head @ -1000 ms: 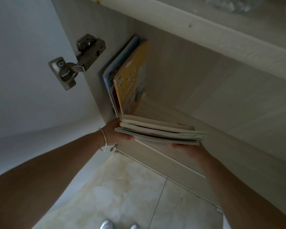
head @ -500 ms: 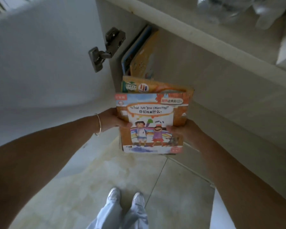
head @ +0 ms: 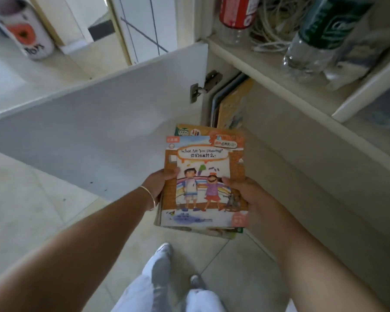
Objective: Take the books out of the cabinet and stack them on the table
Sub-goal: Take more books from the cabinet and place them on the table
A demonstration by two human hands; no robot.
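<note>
At the bottom centre of the frame, white trouser legs (head: pixel 167 287) and light shoes are seen above a tiled floor (head: pixel 32 212). Just above them, at frame centre, a small stack of books (head: pixel 203 188) is held flat over the floor, outside the cabinet. The stack's left edge is gripped by the left hand (head: pixel 157 183), thumb curled onto the cover; a thin bangle (head: pixel 149 197) is worn at that wrist. The right edge is gripped by the right hand (head: pixel 245 197), thumb pressed on the cover; the remaining fingers of both hands are hidden beneath. The top cover reads "What Are You Drawing?" above a line of Chinese characters. Behind, at centre right, more books (head: pixel 231 106) are stood upright inside the cabinet (head: pixel 302 154), beside the hinge (head: pixel 204 85) of the open white door (head: pixel 95 129). On the shelf at upper right, a red-labelled bottle (head: pixel 235 16), tangled cords (head: pixel 273 25) and a green-labelled bottle (head: pixel 320 34) are stored; their lettering cannot be read.
</note>
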